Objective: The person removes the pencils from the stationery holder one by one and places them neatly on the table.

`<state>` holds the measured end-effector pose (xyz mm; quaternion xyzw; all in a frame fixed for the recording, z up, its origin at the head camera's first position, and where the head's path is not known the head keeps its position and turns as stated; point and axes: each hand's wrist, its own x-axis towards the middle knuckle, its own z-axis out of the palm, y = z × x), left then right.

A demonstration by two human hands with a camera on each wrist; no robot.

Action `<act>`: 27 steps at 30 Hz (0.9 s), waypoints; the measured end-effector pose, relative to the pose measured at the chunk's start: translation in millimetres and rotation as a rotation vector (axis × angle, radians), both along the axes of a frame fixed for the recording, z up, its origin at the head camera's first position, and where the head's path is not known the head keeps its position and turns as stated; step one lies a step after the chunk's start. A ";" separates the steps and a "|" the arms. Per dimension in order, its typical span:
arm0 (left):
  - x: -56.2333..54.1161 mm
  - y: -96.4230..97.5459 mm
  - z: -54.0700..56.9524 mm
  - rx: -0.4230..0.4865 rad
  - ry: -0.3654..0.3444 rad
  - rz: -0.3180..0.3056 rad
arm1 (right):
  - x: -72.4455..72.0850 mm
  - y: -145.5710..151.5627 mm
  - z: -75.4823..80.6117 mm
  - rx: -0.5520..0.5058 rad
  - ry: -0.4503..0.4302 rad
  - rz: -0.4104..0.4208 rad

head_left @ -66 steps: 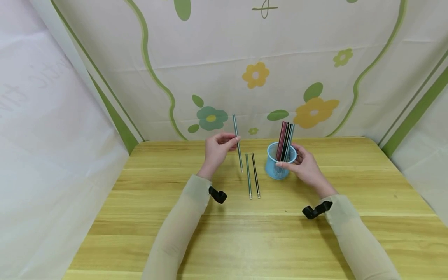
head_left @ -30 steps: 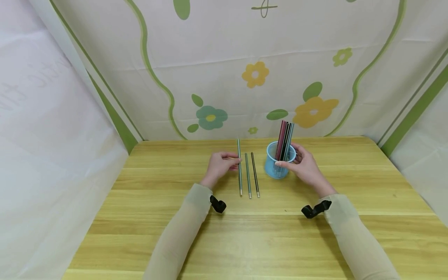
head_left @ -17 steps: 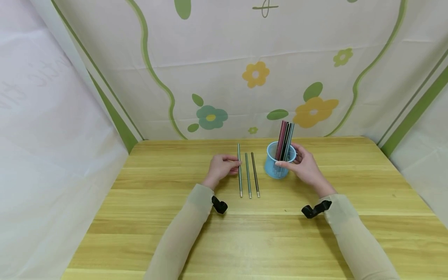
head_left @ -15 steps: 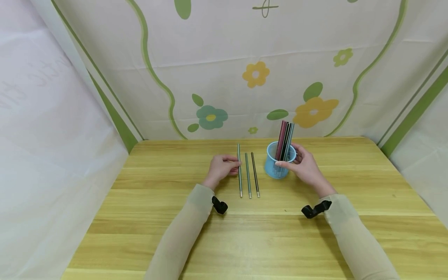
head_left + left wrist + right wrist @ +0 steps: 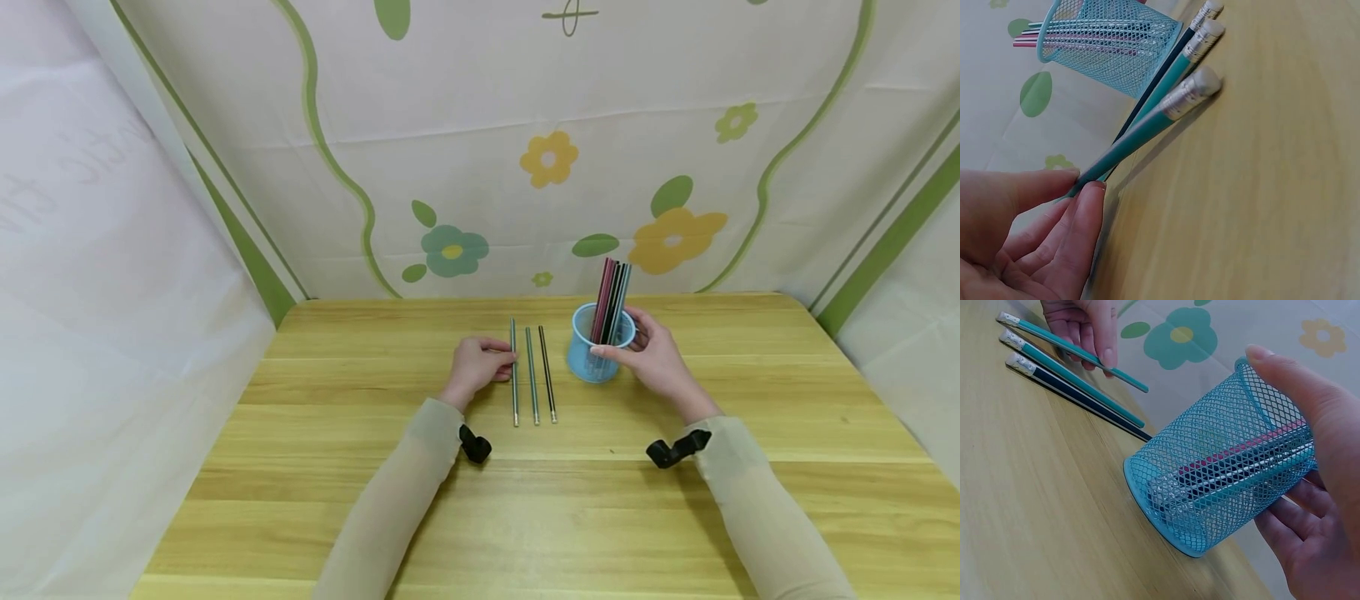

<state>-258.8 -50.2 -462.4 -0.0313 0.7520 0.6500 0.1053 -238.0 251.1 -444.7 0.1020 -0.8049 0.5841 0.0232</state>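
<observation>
My left hand (image 5: 477, 367) pinches a teal pencil (image 5: 1136, 139) between thumb and fingertips. Its white eraser end points toward me, and it lies at or just above the table, left of two others. Beside it a second teal pencil (image 5: 532, 375) and a black pencil (image 5: 548, 375) lie roughly parallel on the wood. My right hand (image 5: 656, 357) grips the blue mesh pencil cup (image 5: 1210, 444) from the right, thumb at the rim and fingers round the far side. Several pencils (image 5: 612, 300), pink, black and light blue, stand in the cup, leaning slightly, erasers down.
The wooden table (image 5: 480, 525) stretches in front of and on both sides of the hands. A white cloth backdrop (image 5: 450, 108) with printed flowers rises behind its far edge. White cloth also hangs at the left and right.
My left hand has lowered the teal pencil from a raised, tilted position down beside the two lying pencils, then drawn it slightly toward me. My right hand and the cup stay in place.
</observation>
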 end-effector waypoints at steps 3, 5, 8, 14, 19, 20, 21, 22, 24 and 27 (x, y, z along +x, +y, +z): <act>0.6 1.3 0.5 -0.014 0.005 0.008 | -0.2 -0.1 -0.4 -0.011 0.007 0.004; 1.1 2.2 1.1 -0.024 0.008 0.014 | -0.2 -0.2 -0.4 -0.013 0.008 0.004; 1.7 3.3 1.1 -0.032 0.008 0.019 | 0.1 -0.4 -0.1 -0.014 0.010 0.005; 2.7 4.0 1.7 -0.028 0.004 0.023 | 0.6 -0.4 0.2 -0.015 0.019 0.007; 3.7 4.3 3.5 -0.032 -0.001 0.025 | 0.2 -0.5 -0.5 -0.018 0.023 0.009; 3.9 4.4 3.9 -0.036 -0.001 0.026 | 0.1 -0.5 -0.7 -0.019 0.024 0.010; 4.0 4.6 4.1 -0.042 0.000 0.027 | 0.1 -0.5 -0.8 -0.020 0.025 0.010; 4.1 4.8 4.5 -0.048 0.001 0.030 | 0.0 -0.5 -1.0 -0.020 0.026 0.010; 4.1 5.2 5.0 -0.061 0.005 0.038 | 0.0 -0.3 -1.3 -0.018 0.027 0.009; 3.8 6.1 5.0 -0.078 0.010 0.051 | 0.2 -0.1 -1.5 -0.018 0.026 0.009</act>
